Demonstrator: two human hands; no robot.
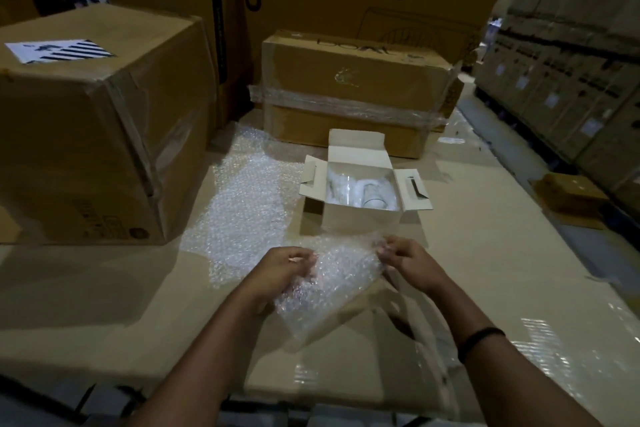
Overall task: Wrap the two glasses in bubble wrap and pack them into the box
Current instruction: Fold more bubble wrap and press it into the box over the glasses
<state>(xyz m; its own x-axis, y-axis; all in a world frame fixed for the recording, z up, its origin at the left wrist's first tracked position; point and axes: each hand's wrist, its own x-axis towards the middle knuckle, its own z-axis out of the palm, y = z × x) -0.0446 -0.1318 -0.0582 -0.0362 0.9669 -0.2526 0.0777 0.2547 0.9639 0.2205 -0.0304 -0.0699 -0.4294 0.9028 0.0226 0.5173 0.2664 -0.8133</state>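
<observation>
Holding a sheet of bubble wrap [329,282] between both hands, just in front of the open box [362,184]

Our left hand [284,270] curls its fingers into the sheet's left side, and our right hand [408,262] pinches its top right corner; we see no glass inside it, so we cannot tell whether it is empty. In the small white box, something pale and glassy [360,191] already lies, though its wrapping is unclear. We judge the risk to be a loose, thin wrap: packed so, two glasses could knock together
</observation>
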